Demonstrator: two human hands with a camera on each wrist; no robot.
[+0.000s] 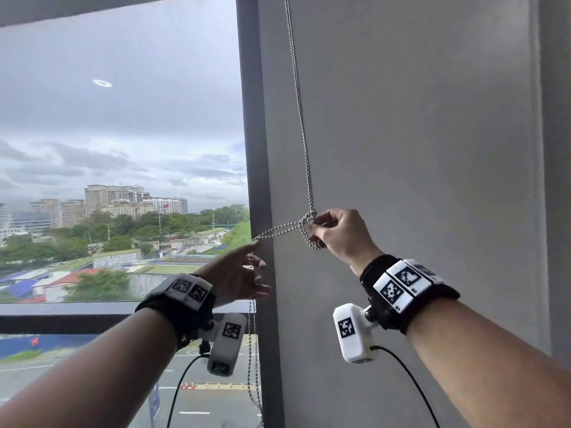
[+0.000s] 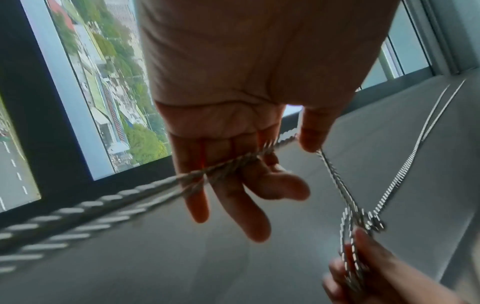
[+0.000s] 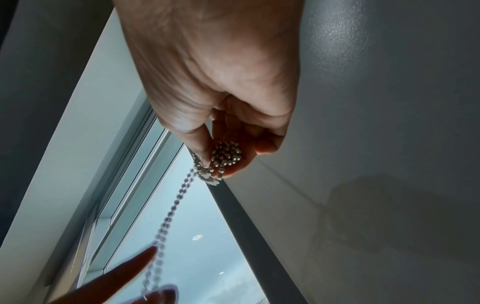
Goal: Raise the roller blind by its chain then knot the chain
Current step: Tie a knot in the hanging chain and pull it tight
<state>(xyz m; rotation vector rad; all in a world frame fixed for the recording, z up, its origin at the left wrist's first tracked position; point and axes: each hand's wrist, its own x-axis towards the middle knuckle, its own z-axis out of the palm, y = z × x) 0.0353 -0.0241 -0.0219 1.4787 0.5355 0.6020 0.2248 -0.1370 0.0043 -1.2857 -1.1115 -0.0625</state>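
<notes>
Now both hands' fingers hold the chain: right hand pinching its knot, left hand the strands.

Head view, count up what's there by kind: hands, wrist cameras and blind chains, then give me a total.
Hands: 2, left hand and right hand
Wrist cameras: 2, left wrist camera and right wrist camera
Blind chains: 1, bead chain
Total: 5
</notes>
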